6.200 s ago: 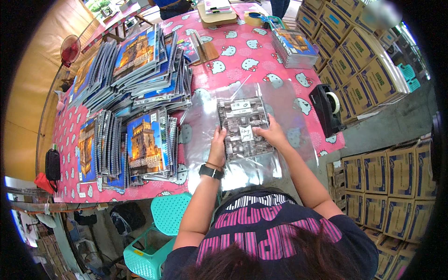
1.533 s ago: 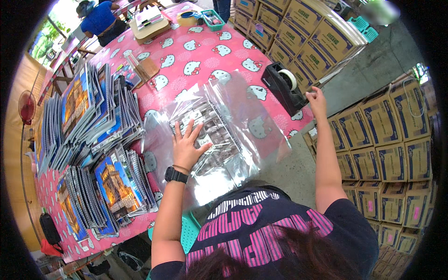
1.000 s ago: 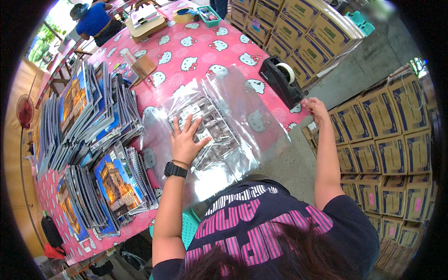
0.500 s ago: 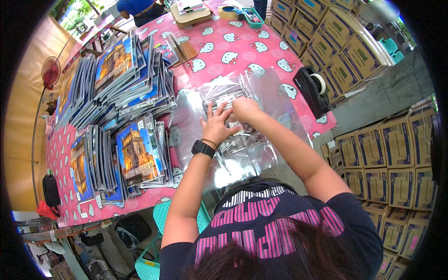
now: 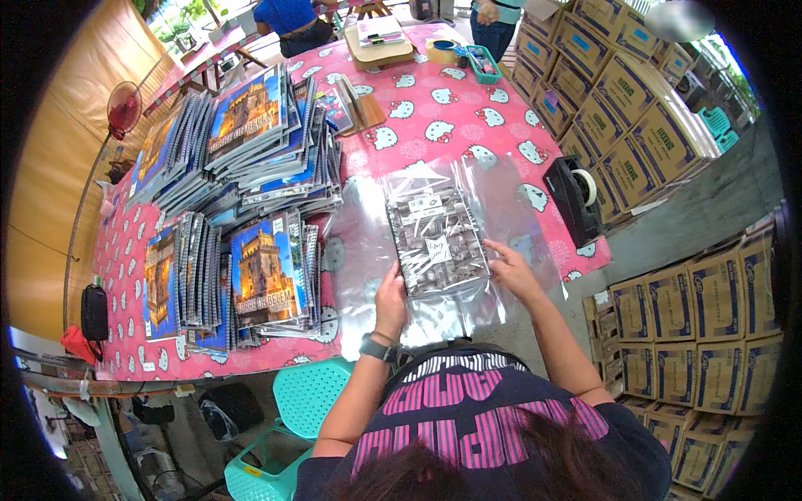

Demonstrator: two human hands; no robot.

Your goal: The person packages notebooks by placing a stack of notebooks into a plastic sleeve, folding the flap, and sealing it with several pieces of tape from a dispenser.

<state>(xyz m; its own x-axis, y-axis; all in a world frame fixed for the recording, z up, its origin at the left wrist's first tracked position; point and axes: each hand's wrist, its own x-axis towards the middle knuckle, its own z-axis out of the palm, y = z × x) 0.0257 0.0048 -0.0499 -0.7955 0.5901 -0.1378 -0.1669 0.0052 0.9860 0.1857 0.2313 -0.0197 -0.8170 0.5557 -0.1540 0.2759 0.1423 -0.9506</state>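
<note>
Clear bags (image 5: 434,250) are lying flat on the worktop (image 5: 468,125); the left hand (image 5: 390,302) and right hand (image 5: 511,271) are gripping the notebook's (image 5: 437,242) near corners, steadying it.

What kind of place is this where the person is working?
Probably a small packing or dispatch workshop, partly open-air. Stacked cardboard cartons line the right side, piles of spiral-bound notebooks cover the long table, and a tape dispenser sits beside clear plastic bags.

Brown cartons (image 5: 643,125) stacked right; clear bags (image 5: 434,242) centre.
</note>
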